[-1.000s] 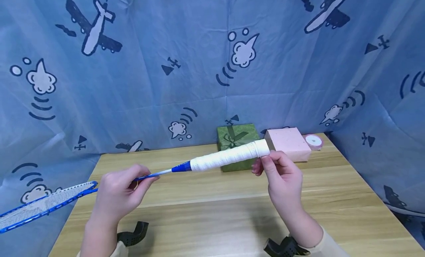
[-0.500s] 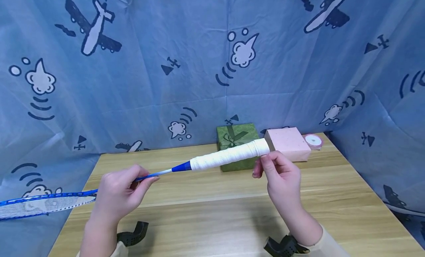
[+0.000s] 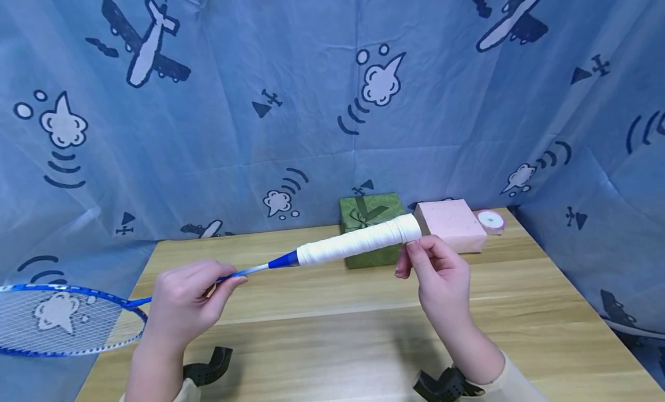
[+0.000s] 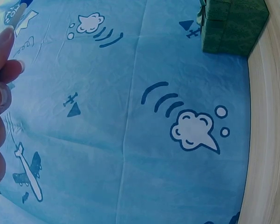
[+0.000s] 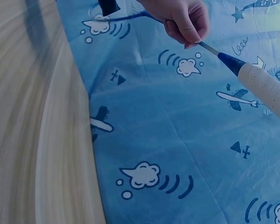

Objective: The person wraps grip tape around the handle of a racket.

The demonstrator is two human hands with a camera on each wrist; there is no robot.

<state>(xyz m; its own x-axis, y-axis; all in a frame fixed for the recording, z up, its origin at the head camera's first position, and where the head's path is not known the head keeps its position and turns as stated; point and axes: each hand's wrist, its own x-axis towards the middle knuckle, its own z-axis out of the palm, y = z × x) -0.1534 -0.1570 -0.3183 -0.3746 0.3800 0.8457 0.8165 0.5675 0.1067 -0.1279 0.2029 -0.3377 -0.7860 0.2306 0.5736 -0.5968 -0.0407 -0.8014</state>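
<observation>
Left hand [image 3: 182,304]: fingers [image 3: 228,282] and thumb pinched round the thin blue metal shaft [image 3: 249,271] of a blue-framed badminton racket with white strings [image 3: 62,320]; the same pinch shows from the far side in the right wrist view [image 5: 184,21]. Right hand [image 3: 441,278]: fingertips [image 3: 410,253] curled up against the underside of the butt end of the white tape-wrapped racket handle [image 3: 358,246], thumb side hidden, so the grip reads as a light pinch at the handle's end. Racket held in the air above the light wooden worktop [image 3: 337,344], handle raised toward the right and rear, strung head low at the left, past the worktop's left edge, face turned toward the camera. A blue cone collar [image 3: 284,260] joins handle to shaft. Behind the handle, at the worktop's back edge: a dark green square gift box with a green ribbon bow [image 3: 370,214], partly covered by the handle; just beside it on the right, a pale pink rectangular box [image 3: 454,224]; beside that, a small roll of pink ribbon [image 3: 490,220]. A blue cloth printed with aeroplanes and clouds [image 3: 312,101] hangs behind and to both sides.
</observation>
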